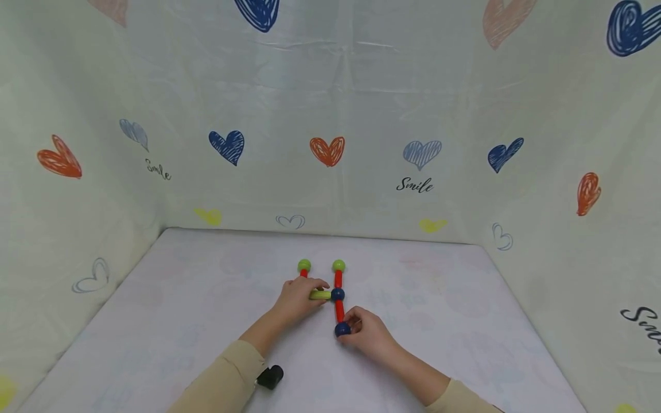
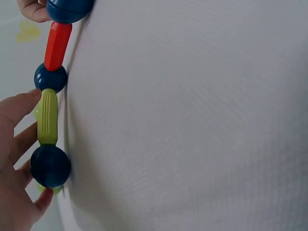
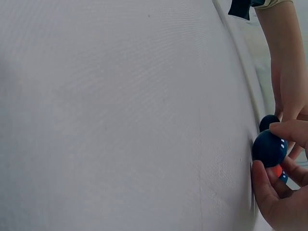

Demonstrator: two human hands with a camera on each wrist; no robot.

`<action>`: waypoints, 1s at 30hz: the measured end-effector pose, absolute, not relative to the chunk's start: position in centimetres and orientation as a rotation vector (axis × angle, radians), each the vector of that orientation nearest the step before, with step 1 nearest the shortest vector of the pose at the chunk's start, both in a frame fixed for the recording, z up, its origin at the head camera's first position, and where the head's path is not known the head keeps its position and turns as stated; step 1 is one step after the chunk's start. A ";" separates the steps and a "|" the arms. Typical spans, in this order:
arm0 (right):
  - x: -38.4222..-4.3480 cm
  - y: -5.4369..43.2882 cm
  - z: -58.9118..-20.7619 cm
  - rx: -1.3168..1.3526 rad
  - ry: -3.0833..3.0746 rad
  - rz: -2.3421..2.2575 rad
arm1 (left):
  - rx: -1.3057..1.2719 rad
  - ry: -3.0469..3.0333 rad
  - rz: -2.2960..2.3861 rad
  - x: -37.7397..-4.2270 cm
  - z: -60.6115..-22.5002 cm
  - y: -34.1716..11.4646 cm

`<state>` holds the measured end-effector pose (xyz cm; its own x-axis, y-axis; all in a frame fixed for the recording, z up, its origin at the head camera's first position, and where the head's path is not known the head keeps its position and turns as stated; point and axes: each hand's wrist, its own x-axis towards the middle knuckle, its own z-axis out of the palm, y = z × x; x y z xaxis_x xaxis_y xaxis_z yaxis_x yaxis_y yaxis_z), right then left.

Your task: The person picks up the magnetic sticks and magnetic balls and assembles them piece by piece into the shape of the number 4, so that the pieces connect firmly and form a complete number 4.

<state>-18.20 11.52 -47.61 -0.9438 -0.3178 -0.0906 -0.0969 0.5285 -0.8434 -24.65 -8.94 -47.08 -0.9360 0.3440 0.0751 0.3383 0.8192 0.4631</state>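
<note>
The toy frame of rods and balls lies flat on the white desk, near its middle, and reads as a light, hard plastic thing: stiff rods, smooth round balls, joints that probably part if bent or pulled sideways. The balls look slick and would roll under a fingertip, so the ribbed rods likely give the surer hold, while a ball is the natural place to press or steady a joint. Taking the middle blue ball as the landmark: a red rod runs from it away from the person to a green ball; a second red rod runs toward the person to the near blue ball; a green rod runs to its left under the left hand. Farther left and beyond, another green ball tops a short stretch of a third red rod. The left wrist view shows one more blue ball at the green rod's far end, held between that hand's curled fingers. The right hand has a narrow grip, thumb and fingertips pinching the near blue ball. Counted: three blue balls, two green balls, three red rods, one green rod, though the left hand may hide more. A small black object lies by the left sleeve, toward the person.
</note>
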 end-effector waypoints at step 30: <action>-18.3 11.7 -47.4 -0.312 2.473 -1.440 | 0.475 3.061 0.626 -25.8 -47.9 -6.8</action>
<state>-18.30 11.68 -47.42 -0.9426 -0.3129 -0.1165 -0.0530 0.4849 -0.8729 -25.76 -6.82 -47.94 -0.9547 0.2872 0.0780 0.2947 0.8763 0.3811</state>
